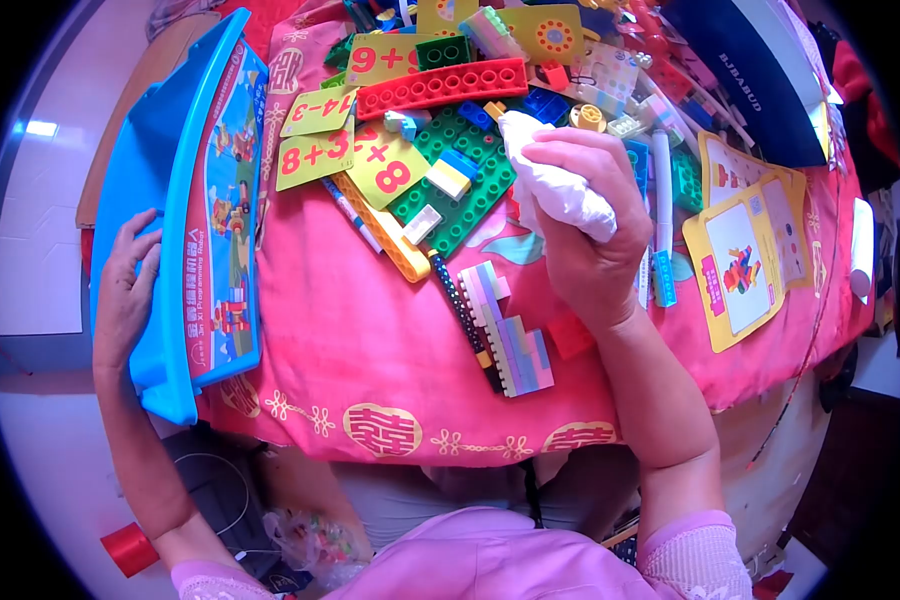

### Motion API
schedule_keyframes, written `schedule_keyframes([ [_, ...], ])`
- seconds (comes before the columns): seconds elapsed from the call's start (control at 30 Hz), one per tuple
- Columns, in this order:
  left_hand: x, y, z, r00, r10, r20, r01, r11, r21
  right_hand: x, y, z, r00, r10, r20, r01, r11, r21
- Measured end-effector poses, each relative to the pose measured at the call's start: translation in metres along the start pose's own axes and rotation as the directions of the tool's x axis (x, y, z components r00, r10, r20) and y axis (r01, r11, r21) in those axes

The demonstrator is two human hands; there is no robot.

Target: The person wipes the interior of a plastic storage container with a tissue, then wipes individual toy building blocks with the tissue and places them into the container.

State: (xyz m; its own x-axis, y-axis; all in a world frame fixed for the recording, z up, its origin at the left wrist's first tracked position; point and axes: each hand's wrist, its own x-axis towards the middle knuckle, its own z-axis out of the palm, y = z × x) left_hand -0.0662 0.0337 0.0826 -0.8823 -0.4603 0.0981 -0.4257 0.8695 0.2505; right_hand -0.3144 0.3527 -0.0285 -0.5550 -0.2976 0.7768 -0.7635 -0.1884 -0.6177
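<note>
On the left, a blue plastic toy bin (182, 200) stands tilted, with its picture label facing the table. My left hand (128, 285) grips it, the fingers curled against the blue wall. Over the middle of the table, my right hand (595, 215) is closed around a crumpled white cloth (560, 185). Below the cloth lies a green baseplate (460, 215) with a few small bricks on it. Near that hand are a block of joined pastel bricks (515, 340) and a black dotted pen (458, 310).
Yellow arithmetic cards (315, 160), a long red brick strip (440, 88) and many loose bricks fill the table's far side. Picture cards (740, 265) and a dark blue box (750, 80) lie at the right. A red patterned cloth (340, 350) covers the table.
</note>
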Motion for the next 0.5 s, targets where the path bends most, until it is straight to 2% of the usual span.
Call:
schedule_keyframes([
  [0.07,0.0,-0.009,-0.003,0.991,0.092,-0.101,-0.081,0.991,0.108,0.0,0.0,-0.001,1.0,0.006,0.003,-0.006,1.0,-0.007],
  [0.17,-0.017,0.036,-0.018,0.896,-0.139,-0.421,0.169,0.985,0.035,0.0,-0.001,0.0,1.0,0.025,0.001,-0.025,1.0,-0.002],
  [0.27,-0.058,0.093,-0.015,0.835,-0.167,-0.525,0.193,0.981,-0.004,0.0,-0.003,0.001,1.0,0.029,0.011,-0.029,1.0,-0.009],
  [0.3,-0.065,0.116,0.002,0.894,-0.062,-0.443,-0.049,0.971,-0.235,0.0,-0.003,0.002,1.0,0.026,0.016,-0.026,1.0,-0.014],
  [0.33,-0.055,0.147,0.022,0.951,0.128,-0.281,-0.228,0.905,-0.358,0.0,-0.004,0.003,1.0,0.026,0.016,-0.026,1.0,-0.002],
  [0.37,-0.039,0.165,0.047,0.946,0.265,-0.19,-0.309,0.913,-0.267,0.0,-0.004,0.003,1.0,0.022,0.017,-0.022,1.0,0.007],
  [0.4,-0.026,0.179,0.071,0.956,0.271,-0.114,-0.293,0.915,-0.279,-0.001,-0.004,0.003,1.0,0.017,0.02,-0.017,1.0,0.012],
  [0.47,0.001,0.182,0.122,0.959,0.257,-0.117,-0.28,0.922,-0.268,-0.001,-0.005,0.001,0.999,0.034,0.026,-0.035,0.999,0.009],
  [0.5,0.013,0.183,0.137,0.944,0.26,-0.2,-0.298,0.935,-0.191,-0.001,-0.005,0.001,0.999,0.036,0.025,-0.036,0.999,0.005],
])
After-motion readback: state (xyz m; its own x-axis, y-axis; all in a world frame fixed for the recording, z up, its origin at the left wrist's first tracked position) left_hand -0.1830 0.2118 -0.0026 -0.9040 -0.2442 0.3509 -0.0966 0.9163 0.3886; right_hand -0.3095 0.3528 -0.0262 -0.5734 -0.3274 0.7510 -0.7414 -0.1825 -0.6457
